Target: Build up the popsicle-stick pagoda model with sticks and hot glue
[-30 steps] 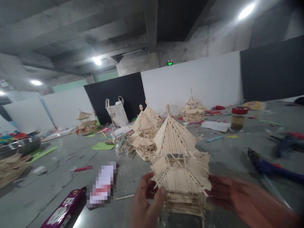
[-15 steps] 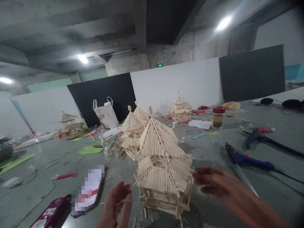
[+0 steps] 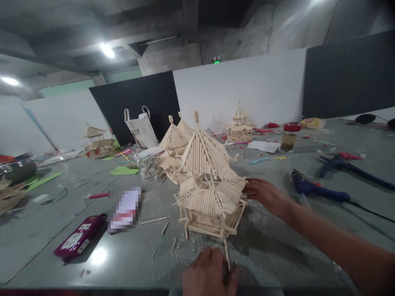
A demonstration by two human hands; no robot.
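Note:
A model pavilion [image 3: 206, 193] built of thin wooden sticks stands upright on the grey table in front of me. It has a pointed upper roof and a wider lower roof. My right hand [image 3: 265, 195] is at its right side, fingers stretched out, tips hidden behind the lower roof's edge. Below the pavilion's front, my left hand [image 3: 206, 271] is low near the table edge with curled fingers. A thin wooden stick [image 3: 226, 250] runs from the pavilion's front corner down between its forefinger and thumb.
More stick pavilions [image 3: 173, 139] stand close behind. To the right lie blue glue guns [image 3: 321, 189] and a red-lidded jar [image 3: 289, 137]. A phone [image 3: 125, 209], a purple power strip [image 3: 82, 236] and a red pen-like tool [image 3: 98, 196] lie left. Loose sticks [image 3: 154, 220] and scraps are scattered.
My left hand has moved from the pavilion's left side to the stick at its front. My right hand has come against the right side. The view has tilted down.

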